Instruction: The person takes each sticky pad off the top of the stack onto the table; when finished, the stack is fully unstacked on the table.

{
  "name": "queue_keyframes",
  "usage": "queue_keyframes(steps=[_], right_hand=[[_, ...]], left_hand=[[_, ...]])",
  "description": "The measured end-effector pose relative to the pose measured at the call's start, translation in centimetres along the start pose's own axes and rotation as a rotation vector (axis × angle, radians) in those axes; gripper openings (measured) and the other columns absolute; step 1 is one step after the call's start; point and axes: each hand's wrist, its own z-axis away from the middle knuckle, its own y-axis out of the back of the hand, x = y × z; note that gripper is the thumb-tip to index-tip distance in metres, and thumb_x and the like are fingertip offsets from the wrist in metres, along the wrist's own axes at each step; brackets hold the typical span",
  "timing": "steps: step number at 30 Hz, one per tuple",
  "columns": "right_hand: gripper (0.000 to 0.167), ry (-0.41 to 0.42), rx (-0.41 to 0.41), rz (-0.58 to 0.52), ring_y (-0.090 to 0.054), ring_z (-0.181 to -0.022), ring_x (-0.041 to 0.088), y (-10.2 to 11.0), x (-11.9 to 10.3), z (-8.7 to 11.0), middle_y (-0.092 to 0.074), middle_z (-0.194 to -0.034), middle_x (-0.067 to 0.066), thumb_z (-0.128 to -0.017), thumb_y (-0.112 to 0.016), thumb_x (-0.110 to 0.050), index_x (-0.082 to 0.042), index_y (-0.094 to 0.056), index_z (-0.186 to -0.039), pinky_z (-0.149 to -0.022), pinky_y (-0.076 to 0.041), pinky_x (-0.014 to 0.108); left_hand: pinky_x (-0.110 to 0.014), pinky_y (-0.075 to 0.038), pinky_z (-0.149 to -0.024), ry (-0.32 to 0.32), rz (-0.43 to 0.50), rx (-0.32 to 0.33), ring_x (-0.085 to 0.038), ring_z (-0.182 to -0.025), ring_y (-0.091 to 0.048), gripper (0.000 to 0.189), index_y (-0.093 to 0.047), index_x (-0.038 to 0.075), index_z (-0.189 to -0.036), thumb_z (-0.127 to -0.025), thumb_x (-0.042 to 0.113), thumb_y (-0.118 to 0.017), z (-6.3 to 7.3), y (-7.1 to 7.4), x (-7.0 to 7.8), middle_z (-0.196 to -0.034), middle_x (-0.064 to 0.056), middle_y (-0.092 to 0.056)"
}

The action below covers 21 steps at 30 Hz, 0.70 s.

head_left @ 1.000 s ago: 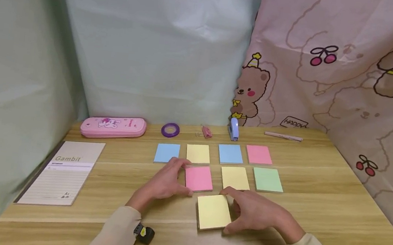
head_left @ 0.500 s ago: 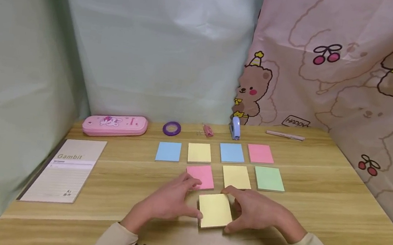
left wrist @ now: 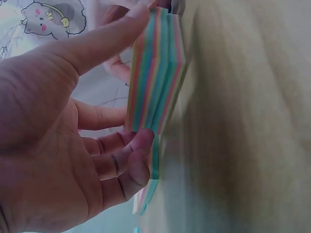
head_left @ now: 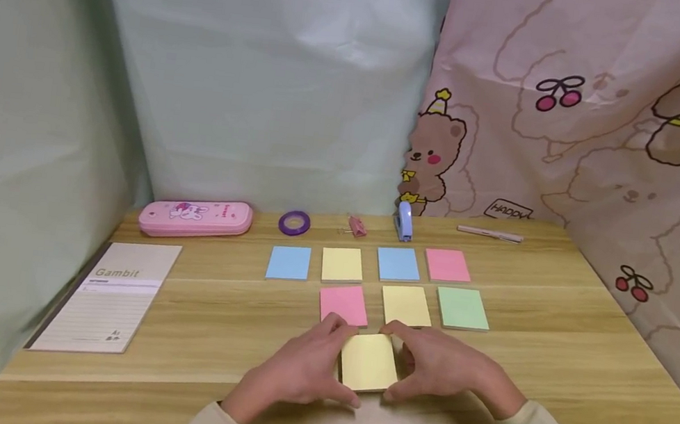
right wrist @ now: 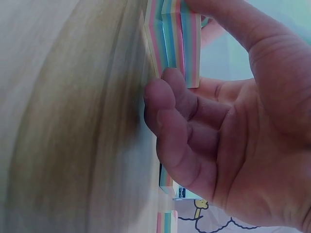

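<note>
In front of me a stack of sticky note pads [head_left: 369, 362] with a yellow top sits between both hands. Its striped, layered edges [left wrist: 154, 77] show in the left wrist view, with the pads slightly out of line. My left hand [head_left: 303, 365] holds its left side, thumb at the near edge and index finger at the far edge. From the right, my right hand [head_left: 442, 365] grips it the same way, its lower fingers curled below the stack edge [right wrist: 182, 43] in the right wrist view. Just behind lie a pink pad [head_left: 345, 303] and a yellow pad [head_left: 406, 305].
Farther back are blue [head_left: 288, 263], yellow [head_left: 342, 265], blue [head_left: 398, 264], pink [head_left: 447, 265] and green [head_left: 462, 308] pads. A pencil case [head_left: 196, 218], purple tape roll [head_left: 295, 222], pink binder clip [head_left: 357, 226], stapler [head_left: 404, 222] and pen [head_left: 490, 234] line the back. A notebook [head_left: 106, 297] lies left.
My left hand has come from beside the pink pad, right and nearer, onto the left side of the yellow-topped stack. The stack sits squarer now; my right hand has stayed on it.
</note>
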Motion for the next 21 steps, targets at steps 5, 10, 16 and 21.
queue_keyframes(steps=[5,10,16,21], right_hand=[[0.088,0.003,0.0,0.034,-0.051,-0.069,0.003,-0.17,-0.06,0.02,-0.06,-0.076,-0.011,-0.073,-0.094,-0.047,-0.019,-0.05,-0.144,-0.062,-0.045,0.024],[0.088,-0.003,0.002,0.053,-0.052,-0.071,0.003,-0.3,-0.15,0.0,-0.06,-0.078,-0.011,-0.073,-0.094,-0.042,-0.019,-0.047,-0.144,-0.064,-0.046,0.026],[0.084,0.003,0.007,0.054,-0.051,-0.07,0.003,-0.4,-0.09,-0.06,-0.06,-0.079,-0.011,-0.076,-0.093,-0.039,-0.019,-0.047,-0.143,-0.063,-0.045,0.025],[0.083,-0.009,0.007,0.043,-0.051,-0.068,0.003,-0.4,-0.01,-0.17,-0.059,-0.078,-0.008,-0.076,-0.092,-0.038,-0.021,-0.047,-0.143,-0.061,-0.045,0.026]], left_hand=[[-0.029,-0.052,-0.076,-0.004,-0.017,0.004,-0.014,-0.098,-0.054,0.098,-0.052,0.011,-0.152,-0.072,0.044,-0.098,-0.04,-0.32,-0.15,-0.125,-0.002,-0.05],[-0.028,-0.052,-0.077,-0.004,-0.014,0.004,-0.012,-0.096,-0.054,0.095,-0.052,0.012,-0.153,-0.074,0.043,-0.096,-0.14,-0.45,-0.39,-0.125,-0.001,-0.05],[-0.029,-0.052,-0.078,0.004,-0.008,0.006,-0.012,-0.096,-0.053,0.091,-0.054,0.013,-0.149,-0.075,0.043,-0.096,-0.28,-0.46,-0.69,-0.123,0.0,-0.051],[-0.03,-0.052,-0.079,0.024,-0.009,0.005,-0.013,-0.094,-0.053,0.092,-0.054,0.013,-0.15,-0.074,0.045,-0.095,-0.29,-0.35,-0.91,-0.121,0.0,-0.051]])
